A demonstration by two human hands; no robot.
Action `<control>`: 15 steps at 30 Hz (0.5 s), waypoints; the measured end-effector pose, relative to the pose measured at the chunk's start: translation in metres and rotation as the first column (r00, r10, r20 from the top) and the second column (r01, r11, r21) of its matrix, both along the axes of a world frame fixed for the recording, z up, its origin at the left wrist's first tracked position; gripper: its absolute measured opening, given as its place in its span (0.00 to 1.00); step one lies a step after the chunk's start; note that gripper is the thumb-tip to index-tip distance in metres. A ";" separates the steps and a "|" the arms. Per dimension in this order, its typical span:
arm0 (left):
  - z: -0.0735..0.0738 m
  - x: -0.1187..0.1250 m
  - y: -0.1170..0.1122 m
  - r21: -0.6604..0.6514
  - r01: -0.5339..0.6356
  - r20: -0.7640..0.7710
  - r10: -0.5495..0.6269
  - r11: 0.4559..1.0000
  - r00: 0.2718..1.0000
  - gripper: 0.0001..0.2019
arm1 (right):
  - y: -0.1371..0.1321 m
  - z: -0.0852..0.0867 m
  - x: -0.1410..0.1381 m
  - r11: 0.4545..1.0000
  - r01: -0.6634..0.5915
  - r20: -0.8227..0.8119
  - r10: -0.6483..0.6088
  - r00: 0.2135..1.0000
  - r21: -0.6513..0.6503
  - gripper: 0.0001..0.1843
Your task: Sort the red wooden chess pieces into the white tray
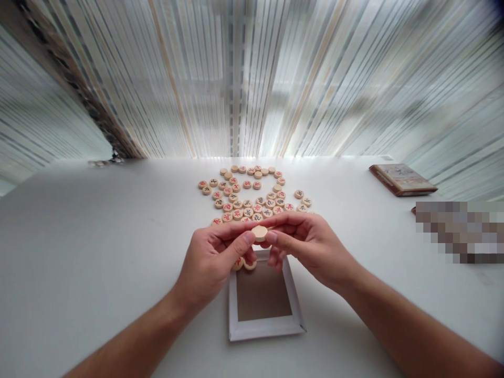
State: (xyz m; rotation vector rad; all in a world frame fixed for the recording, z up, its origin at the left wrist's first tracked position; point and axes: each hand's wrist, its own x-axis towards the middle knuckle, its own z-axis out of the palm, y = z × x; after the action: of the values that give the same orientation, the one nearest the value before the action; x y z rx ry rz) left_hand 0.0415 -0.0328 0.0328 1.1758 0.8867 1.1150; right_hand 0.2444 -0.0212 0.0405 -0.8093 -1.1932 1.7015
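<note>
Between the fingertips of both hands is a round wooden Chinese chess piece [259, 233], its plain side towards me. My left hand [212, 257] pinches it from the left with thumb and forefinger. From the right, my right hand [307, 244] grips the same piece. Below them lies an open shallow box [268, 329] with white rims and a brown bottom. A red-marked piece [237, 264] and a plain-looking piece [250, 264] sit in its far left corner, partly hidden by my left hand. Part of another pale piece shows just under the held one.
Many Chinese chess pieces [247, 203], some red-marked, some black, some plain side up, are scattered on the white table [98, 252] beyond my hands. A brown-edged box [403, 178] lies at the far right, near a pixelated item [464, 231]. Striped curtains [244, 79] hang behind.
</note>
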 end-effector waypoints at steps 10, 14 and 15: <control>0.001 0.006 -0.004 0.105 -0.001 -0.077 0.009 0.994 0.997 0.09 | 0.003 -0.003 0.001 0.998 0.054 0.032 -0.055 0.998 0.036 0.16; 0.000 0.006 -0.005 0.129 -0.021 -0.123 0.037 0.991 0.992 0.08 | 0.002 -0.006 0.000 0.993 0.069 0.104 -0.079 0.991 0.101 0.15; 0.000 0.005 -0.004 0.129 -0.026 -0.140 0.044 0.991 0.989 0.08 | 0.001 -0.008 0.000 0.984 0.092 0.135 -0.113 0.984 0.151 0.14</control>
State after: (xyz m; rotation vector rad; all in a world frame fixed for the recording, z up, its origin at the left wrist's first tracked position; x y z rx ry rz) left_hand 0.0468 -0.0372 0.0328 1.3627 0.9597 1.1400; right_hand 0.2448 -0.0203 0.0326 -0.8998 -1.3318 1.4757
